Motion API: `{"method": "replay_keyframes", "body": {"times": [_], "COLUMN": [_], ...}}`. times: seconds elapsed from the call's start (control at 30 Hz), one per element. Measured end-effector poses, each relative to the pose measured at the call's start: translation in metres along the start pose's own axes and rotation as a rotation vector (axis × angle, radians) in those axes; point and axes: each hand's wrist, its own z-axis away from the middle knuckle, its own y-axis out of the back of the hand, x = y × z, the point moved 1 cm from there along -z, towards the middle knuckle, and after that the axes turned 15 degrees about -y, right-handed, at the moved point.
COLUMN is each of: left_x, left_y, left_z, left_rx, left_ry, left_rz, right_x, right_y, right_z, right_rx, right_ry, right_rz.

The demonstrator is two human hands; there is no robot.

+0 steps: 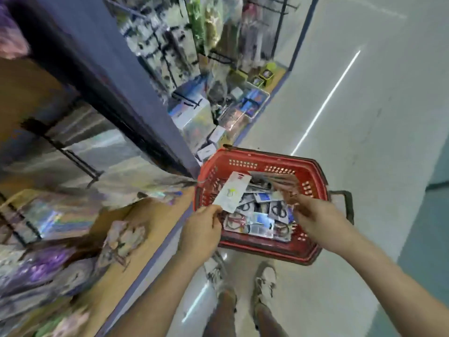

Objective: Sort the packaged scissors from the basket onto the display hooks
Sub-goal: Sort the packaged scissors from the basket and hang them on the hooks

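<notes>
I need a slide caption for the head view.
Left hand holds a white pack, right hand more packs, over a red basket.

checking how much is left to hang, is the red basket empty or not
Not empty: the red basket holds a loose pile of packaged scissors covering its bottom, well below the rim.
</notes>
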Motion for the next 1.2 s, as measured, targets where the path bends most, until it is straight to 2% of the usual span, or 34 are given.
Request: {"method": "replay_keyframes", "body": {"times": [0.1, 0.23, 0.4, 0.47, 0.53, 0.6, 0.67, 0.77, 0.9, 0.97, 1.03, 1.1, 1.2], "left_x": [-0.04, -0.103, -0.18, -0.194, -0.201, -0.201, -0.199, -0.194, -0.181, -0.17, -0.154, -0.143, -0.14], "left_y": [-0.062, -0.146, -0.237, -0.262, -0.275, -0.277, -0.28, -0.287, -0.271, -0.254, -0.239, -0.241, -0.261], "left_z": [-0.042, -0.102, -0.169, -0.181, -0.186, -0.185, -0.185, -0.191, -0.209, -0.212, -0.21, -0.204, -0.19], "left_rx": [-0.107, -0.178, -0.144, -0.143, -0.187, -0.213, -0.27, -0.417, -0.418, -0.305, -0.165, -0.122, -0.19], "left_ry": [0.102, 0.182, 0.387, 0.437, 0.397, 0.276, 0.168, 0.103, -0.065, -0.145, -0.138, -0.034, 0.214], "left_rz": [0.066, 0.088, 0.22, 0.149, -0.037, -0.179, -0.245, -0.409, -0.478, -0.38, -0.136, 0.191, 0.552], "right_x": [0.039, 0.09, 0.145, 0.16, 0.173, 0.184, 0.188, 0.182, 0.18, 0.181, 0.173, 0.164, 0.154], "right_y": [-0.052, -0.131, -0.211, -0.235, -0.257, -0.273, -0.279, -0.278, -0.276, -0.277, -0.28, -0.285, -0.291], "right_z": [-0.058, -0.137, -0.23, -0.258, -0.277, -0.287, -0.29, -0.294, -0.298, -0.298, -0.294, -0.291, -0.287], "right_rx": [-0.019, -0.068, -0.096, -0.14, -0.155, -0.125, -0.132, -0.179, -0.174, -0.088, 0.006, 0.071, 0.11], "right_ry": [-0.132, -0.374, -0.714, -0.783, -0.805, -0.834, -0.851, -0.821, -0.782, -0.771, -0.774, -0.763, -0.751], "right_rz": [-0.06, -0.265, -0.458, -0.473, -0.507, -0.5, -0.459, -0.316, -0.312, -0.529, -0.788, -0.917, -0.945]}}
